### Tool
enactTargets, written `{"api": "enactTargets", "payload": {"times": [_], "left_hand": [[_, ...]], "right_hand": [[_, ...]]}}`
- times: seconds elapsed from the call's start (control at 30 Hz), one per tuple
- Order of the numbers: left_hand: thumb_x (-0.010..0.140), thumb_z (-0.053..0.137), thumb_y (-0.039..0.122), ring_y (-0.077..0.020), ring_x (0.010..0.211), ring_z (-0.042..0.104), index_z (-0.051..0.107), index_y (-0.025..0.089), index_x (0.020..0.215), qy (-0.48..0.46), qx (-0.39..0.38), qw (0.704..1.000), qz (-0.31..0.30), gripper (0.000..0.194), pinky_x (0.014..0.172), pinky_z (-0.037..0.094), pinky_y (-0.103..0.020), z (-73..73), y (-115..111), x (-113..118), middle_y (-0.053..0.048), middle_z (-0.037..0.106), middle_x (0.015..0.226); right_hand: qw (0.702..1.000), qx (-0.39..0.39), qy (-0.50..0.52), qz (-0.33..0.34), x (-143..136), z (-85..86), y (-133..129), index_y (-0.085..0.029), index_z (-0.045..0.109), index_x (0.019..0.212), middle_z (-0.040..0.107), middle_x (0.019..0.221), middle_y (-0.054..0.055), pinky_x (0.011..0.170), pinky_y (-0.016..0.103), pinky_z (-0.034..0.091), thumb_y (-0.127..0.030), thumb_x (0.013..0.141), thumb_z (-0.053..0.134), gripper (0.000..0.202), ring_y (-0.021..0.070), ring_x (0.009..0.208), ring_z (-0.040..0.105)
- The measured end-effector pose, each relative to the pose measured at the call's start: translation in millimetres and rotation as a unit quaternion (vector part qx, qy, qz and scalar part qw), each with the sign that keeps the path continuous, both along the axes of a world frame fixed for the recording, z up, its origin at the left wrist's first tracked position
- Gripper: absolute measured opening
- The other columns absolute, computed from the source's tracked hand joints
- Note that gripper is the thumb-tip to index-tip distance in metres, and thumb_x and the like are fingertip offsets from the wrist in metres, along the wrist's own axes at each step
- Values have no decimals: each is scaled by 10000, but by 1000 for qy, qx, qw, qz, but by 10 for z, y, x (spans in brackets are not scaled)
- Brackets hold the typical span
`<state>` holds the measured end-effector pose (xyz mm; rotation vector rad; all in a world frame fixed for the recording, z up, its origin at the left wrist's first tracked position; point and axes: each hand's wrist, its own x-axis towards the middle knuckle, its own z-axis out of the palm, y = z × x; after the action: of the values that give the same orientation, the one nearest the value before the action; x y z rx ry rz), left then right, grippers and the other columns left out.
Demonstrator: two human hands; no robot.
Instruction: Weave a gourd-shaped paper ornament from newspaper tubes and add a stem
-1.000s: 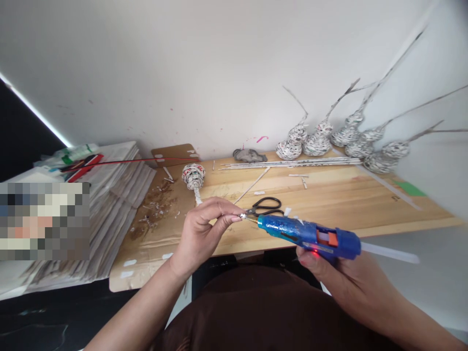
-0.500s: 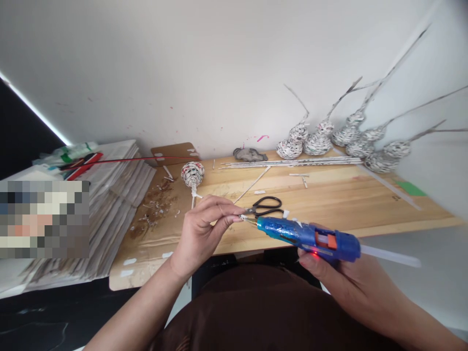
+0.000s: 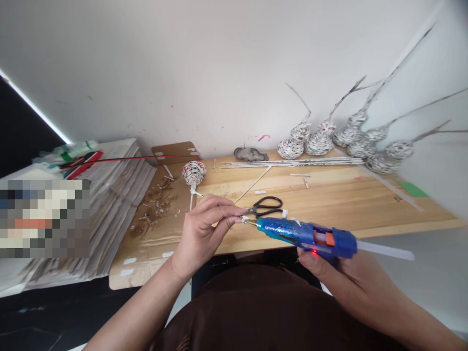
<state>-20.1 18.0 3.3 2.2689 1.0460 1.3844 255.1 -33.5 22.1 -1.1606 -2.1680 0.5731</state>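
Observation:
My left hand (image 3: 206, 226) pinches a small white paper piece (image 3: 244, 220) between thumb and fingers above the table's front edge. The metal nozzle of a blue glue gun (image 3: 305, 236) points left, at or very near that piece. My right hand (image 3: 340, 278) is wrapped round the gun's handle from below; a red light glows on the gun and a clear glue stick (image 3: 385, 250) sticks out of its back. Black-handled scissors (image 3: 268, 205) lie just behind the nozzle, their blades partly hidden by my left fingers. A woven paper ball (image 3: 194, 174) with a stem lies behind my left hand.
Several woven paper gourd shapes (image 3: 320, 138) with long stems line the wall at the back right. Paper rods (image 3: 292, 163) and a grey cloth-like item (image 3: 250, 154) lie before the wall. At left are stacked papers (image 3: 113, 195) and cardboard (image 3: 149, 243) with scraps.
The glue gun has shifted very slightly left at its back end, with the glue stick. My left hand keeps its pinch, and the view has moved a little.

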Motion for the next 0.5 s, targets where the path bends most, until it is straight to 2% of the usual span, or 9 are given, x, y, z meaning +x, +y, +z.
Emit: {"api": "enactTargets", "payload": {"times": [0.5], "left_hand": [[823,777,160,-167,868,671,786,243,992,-34,-44,998,-7,188,805,530,-309,38,-21,36,-33,744,905]], "right_hand": [[999,-10,36,10,-6,-29,2,-272,640,917,682,798,-13,629,273,516,-307,991,518,147,167,688,651]]}}
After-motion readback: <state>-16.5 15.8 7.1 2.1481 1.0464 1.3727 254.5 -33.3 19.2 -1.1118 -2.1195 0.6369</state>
